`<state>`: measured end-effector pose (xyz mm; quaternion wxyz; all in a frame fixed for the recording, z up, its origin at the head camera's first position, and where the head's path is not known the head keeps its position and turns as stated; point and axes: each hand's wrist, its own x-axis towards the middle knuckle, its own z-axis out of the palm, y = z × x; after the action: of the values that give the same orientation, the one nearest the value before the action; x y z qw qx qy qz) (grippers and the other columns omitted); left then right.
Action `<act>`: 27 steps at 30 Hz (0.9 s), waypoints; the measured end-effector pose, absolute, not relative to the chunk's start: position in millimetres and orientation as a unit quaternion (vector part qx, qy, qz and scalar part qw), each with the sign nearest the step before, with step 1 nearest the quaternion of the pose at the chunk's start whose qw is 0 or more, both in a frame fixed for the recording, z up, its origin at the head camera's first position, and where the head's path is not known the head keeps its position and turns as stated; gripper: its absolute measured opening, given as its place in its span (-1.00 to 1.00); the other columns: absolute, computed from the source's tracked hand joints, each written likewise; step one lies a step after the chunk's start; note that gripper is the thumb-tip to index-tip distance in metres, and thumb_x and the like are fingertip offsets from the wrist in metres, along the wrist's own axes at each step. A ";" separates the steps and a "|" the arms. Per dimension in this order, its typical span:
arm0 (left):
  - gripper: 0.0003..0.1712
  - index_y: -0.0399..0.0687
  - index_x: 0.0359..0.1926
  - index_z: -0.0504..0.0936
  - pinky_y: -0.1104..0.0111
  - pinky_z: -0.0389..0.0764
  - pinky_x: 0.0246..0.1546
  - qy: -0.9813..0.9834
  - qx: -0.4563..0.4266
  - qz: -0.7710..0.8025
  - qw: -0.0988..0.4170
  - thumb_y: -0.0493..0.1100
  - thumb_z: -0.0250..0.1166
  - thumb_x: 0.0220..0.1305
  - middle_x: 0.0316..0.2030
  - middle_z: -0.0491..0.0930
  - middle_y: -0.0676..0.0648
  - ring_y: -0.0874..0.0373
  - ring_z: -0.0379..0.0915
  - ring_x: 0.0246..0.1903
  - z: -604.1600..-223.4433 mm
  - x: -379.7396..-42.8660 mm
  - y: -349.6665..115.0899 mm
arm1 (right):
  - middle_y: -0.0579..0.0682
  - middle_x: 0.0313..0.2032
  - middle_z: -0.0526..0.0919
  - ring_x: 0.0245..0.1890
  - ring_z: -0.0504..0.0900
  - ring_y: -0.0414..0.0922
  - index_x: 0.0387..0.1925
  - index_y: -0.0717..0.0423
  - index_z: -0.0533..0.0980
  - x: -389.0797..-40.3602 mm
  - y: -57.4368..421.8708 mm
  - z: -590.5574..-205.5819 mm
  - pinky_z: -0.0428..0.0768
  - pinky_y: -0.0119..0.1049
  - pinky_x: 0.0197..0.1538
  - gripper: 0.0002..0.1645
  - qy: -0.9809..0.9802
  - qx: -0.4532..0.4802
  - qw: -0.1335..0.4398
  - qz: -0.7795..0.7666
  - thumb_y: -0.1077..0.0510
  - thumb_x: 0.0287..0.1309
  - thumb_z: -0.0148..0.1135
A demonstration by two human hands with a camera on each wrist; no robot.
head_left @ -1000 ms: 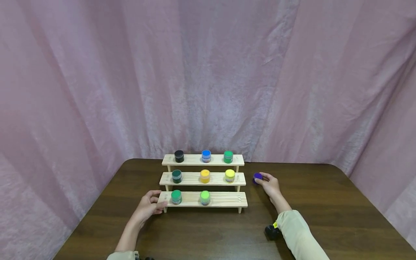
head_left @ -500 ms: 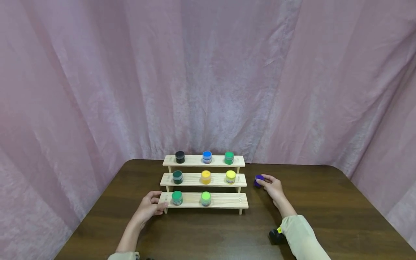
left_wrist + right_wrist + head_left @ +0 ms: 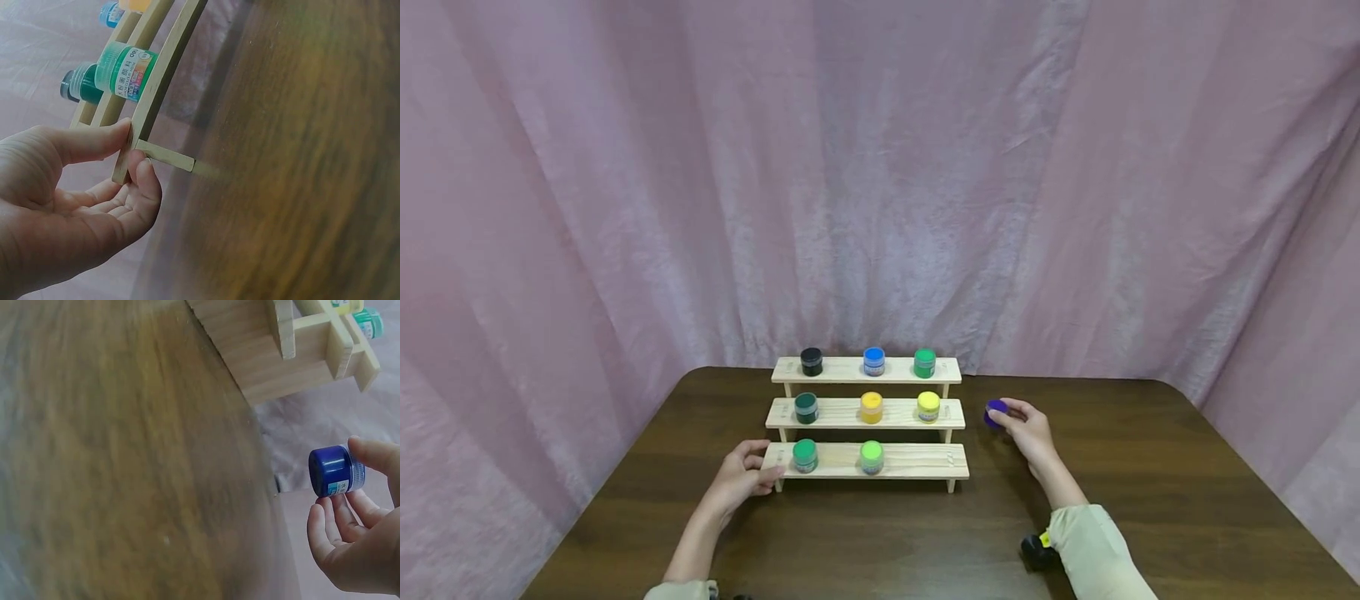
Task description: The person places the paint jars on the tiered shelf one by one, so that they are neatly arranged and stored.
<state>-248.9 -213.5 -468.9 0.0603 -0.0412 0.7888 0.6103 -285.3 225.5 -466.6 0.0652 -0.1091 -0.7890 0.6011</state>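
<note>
My left hand pinches the left end of the lowest board of a three-tier wooden rack. In the left wrist view its thumb lies on top of the board and fingers curl beneath, near a short leg. To the right of the rack, my right hand holds a purple-blue paint jar between thumb and fingers. On the bottom tier stand a green jar and a light green jar. Dark green, orange-yellow and yellow jars occupy the middle tier.
The top tier carries a black jar, a blue jar and a green jar. All this is on a brown wooden table, with a pink curtain behind its back edge. A black device sits at my right wrist.
My right forearm has shifted slightly to the right, with the purple-blue jar still in my fingers beside the rack. My left hand keeps its grip on the board.
</note>
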 end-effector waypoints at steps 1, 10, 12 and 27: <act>-0.31 -0.45 0.28 0.22 0.41 0.58 -0.44 0.790 -0.040 0.609 0.060 -0.37 0.32 0.18 -0.38 0.57 -0.11 0.19 0.48 -0.47 -468.2 -249.3 -213.2 | 0.09 0.03 0.58 -0.28 0.48 -0.45 0.22 0.31 0.40 -284.2 225.3 -465.1 0.56 -0.45 -0.06 -0.37 -0.788 -0.110 0.065 0.603 0.06 0.22 0.31; -0.31 -0.47 0.27 0.23 0.40 0.57 -0.45 0.791 -0.043 0.607 0.062 -0.38 0.32 0.17 -0.38 0.56 -0.12 0.19 0.48 -0.48 -466.6 -250.1 -211.1 | -0.09 -0.09 0.60 -0.26 0.50 -0.50 0.22 0.28 0.40 -272.9 224.0 -455.3 0.52 -0.58 -0.11 -0.36 -0.786 -0.088 0.071 0.608 0.04 0.21 0.32; -0.31 -0.47 0.27 0.23 0.41 0.57 -0.45 0.790 -0.043 0.609 0.061 -0.38 0.32 0.18 -0.39 0.56 -0.12 0.19 0.48 -0.48 -466.4 -250.3 -211.4 | -0.11 -0.10 0.62 -0.27 0.51 -0.52 0.21 0.28 0.41 -270.6 222.6 -452.0 0.53 -0.57 -0.09 -0.37 -0.784 -0.084 0.075 0.611 0.05 0.20 0.33; -0.30 -0.47 0.28 0.22 0.41 0.57 -0.46 0.789 -0.049 0.609 0.063 -0.38 0.32 0.17 -0.37 0.57 -0.12 0.19 0.48 -0.50 -467.1 -251.0 -214.2 | 0.12 0.02 0.63 -0.19 0.56 -0.48 0.19 0.24 0.44 -246.3 194.4 -422.8 0.50 -0.58 -0.06 -0.44 -0.792 -0.025 0.074 0.606 0.13 0.21 0.31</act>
<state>-251.0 -214.2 -467.1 0.0626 -0.0487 0.7890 0.6092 -246.3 194.4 -422.8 0.0736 -0.0252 -0.7916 0.6061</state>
